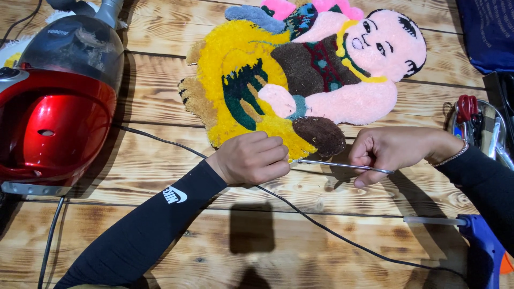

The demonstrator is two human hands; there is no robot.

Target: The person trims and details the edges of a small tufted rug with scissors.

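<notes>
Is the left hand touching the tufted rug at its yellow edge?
Touching. The head view shows the left hand resting on the yellow lower edge of the tufted rug, no gap between them.

Single head-worn view, looking steeply down, close over wooden tabletop (160,107) (no second view)

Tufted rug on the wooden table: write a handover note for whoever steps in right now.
Left hand: closed, pinching the yellow bottom edge of the tufted rug.
Right hand: fingers gripping slim metal scissors, tip at that same edge.
Rug lies flat on the wooden table, its coloured pile fully tufted.
Work in hand: the lower rim, by the brown foot patch.
Nearby: blue glue gun at right, red vacuum cleaner at left, its black cable running under the forearms.
</notes>
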